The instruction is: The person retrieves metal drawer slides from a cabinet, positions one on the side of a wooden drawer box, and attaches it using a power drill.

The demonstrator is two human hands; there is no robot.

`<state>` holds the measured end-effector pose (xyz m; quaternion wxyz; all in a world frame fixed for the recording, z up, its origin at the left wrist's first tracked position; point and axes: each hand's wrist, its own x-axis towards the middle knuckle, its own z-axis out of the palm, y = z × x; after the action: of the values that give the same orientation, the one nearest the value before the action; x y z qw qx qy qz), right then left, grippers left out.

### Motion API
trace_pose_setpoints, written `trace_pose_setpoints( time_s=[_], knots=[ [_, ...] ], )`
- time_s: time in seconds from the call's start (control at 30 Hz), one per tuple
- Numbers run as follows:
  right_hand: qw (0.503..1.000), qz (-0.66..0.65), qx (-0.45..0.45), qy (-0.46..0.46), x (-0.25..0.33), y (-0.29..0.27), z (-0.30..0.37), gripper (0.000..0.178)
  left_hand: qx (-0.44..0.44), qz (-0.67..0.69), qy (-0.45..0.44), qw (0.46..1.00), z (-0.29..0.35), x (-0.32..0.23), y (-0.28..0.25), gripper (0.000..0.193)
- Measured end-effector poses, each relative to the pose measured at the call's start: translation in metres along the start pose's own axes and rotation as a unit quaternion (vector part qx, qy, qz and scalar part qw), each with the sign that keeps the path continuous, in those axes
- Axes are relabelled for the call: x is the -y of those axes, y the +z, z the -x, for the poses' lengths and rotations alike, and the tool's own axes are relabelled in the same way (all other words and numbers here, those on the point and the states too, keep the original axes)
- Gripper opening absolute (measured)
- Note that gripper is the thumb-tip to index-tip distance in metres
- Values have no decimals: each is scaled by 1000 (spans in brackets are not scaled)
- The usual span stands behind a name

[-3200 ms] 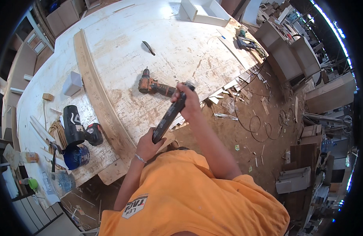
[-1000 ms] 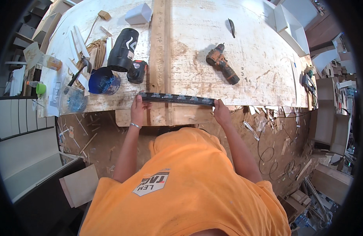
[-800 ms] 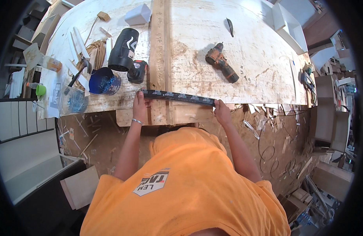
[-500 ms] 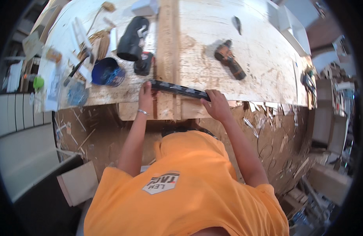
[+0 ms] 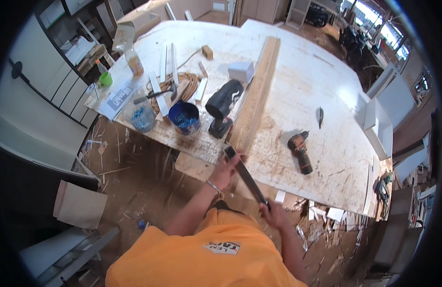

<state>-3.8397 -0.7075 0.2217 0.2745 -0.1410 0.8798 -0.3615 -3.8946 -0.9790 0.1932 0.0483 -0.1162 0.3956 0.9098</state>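
left hand (image 5: 224,172) curled around the far end of a slim black bar (image 5: 249,180), its hold partly hidden beneath, bar slanting across the table's (image 5: 297,98) near edge, right hand (image 5: 277,215) clamped on the bar's near end, finger detail blurred

Down we look from the wearer's head, wide fisheye tipped forward: orange shirt (image 5: 192,256) right up close, bench (image 5: 297,86) beyond, its near edge slanting through mid-view, far edge bowing up top.

From here I see one long, narrow dark bar (image 5: 248,179), its surface blurred, perhaps a drawer slide, held aslant across the near edge of the desk (image 5: 290,107).
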Motion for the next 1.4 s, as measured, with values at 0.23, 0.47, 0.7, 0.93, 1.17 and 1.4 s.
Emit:
trace_pose_setpoints(
  time_s=[0.23, 0.47, 0.7, 0.93, 1.17, 1.4],
  knots=[
    [969, -197, -140, 42, -52, -24, 107, 61, 112, -76, -99, 986, 5, 51, 164, 43],
    [924, -143, -344, 91, -199, 2, 233, 40, 126, -222, -219, 942, 63, 213, 286, 33],
    [834, -215, -452, 234, -242, 29, 387, 55, 237, -205, -373, 873, 144, 372, 346, 26],
    [769, -307, -477, 295, -273, 47, 455, 66, 396, -321, -407, 758, 218, 464, 457, 31],
    [657, -366, -564, 340, -323, 36, 535, 58, 445, -266, -540, 664, 259, 594, 532, 39],
    [631, -355, -546, 421, -423, 29, 636, 51, 420, -413, -618, 521, 305, 750, 602, 30]
  ],
)
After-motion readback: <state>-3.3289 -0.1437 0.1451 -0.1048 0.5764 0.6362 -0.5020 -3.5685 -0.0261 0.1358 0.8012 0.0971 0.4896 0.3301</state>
